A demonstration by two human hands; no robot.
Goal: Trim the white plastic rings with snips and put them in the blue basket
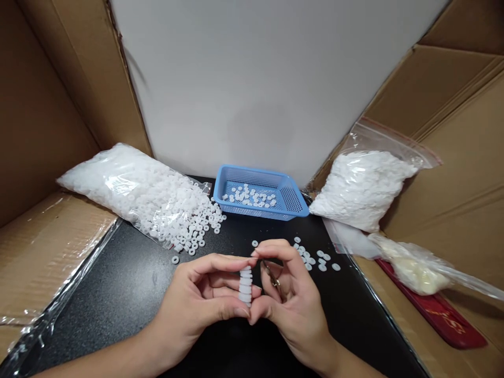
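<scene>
Left hand (197, 304) and right hand (293, 296) pinch a stack of white rings (245, 285) together; loose rings (317, 259) and two bags (136, 191) flank the blue basket (293, 210) beyond.

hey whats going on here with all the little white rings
A person pinches a short stack of white rings upright between the left hand and right hand, above a black table. An open bag at the left spills more rings, a blue basket behind holds some, and a few loose rings lie near the right hand.
</scene>
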